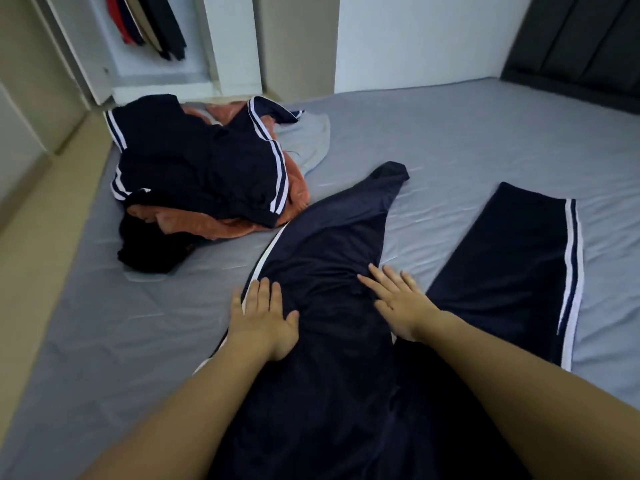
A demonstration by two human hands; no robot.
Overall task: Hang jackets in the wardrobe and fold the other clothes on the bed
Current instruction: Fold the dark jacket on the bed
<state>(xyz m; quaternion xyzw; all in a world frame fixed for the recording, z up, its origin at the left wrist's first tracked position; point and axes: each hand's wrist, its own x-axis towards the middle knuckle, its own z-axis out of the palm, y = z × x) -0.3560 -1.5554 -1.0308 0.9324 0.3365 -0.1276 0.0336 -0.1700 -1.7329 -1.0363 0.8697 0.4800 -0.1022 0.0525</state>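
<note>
Dark navy track trousers point(332, 237) with white side stripes lie spread on the grey bed point(467, 140), legs apart. My left hand point(265, 318) lies flat on the left leg at its striped edge, fingers straight. My right hand point(398, 301) presses flat on the same leg's inner side. To the far left sits a heap of clothes: a navy jacket point(194, 161) with white stripes on top, an orange garment point(298, 192) under it, a black piece point(152, 247) in front and a grey garment point(308, 140) behind. The open white wardrobe point(180, 71) stands beyond the bed.
Several dark and red garments point(152, 26) hang inside the wardrobe. A dark padded headboard point(581, 46) closes the bed's right end. A white wall point(415, 39) runs behind. Beige floor point(45, 216) lies along the bed's left edge.
</note>
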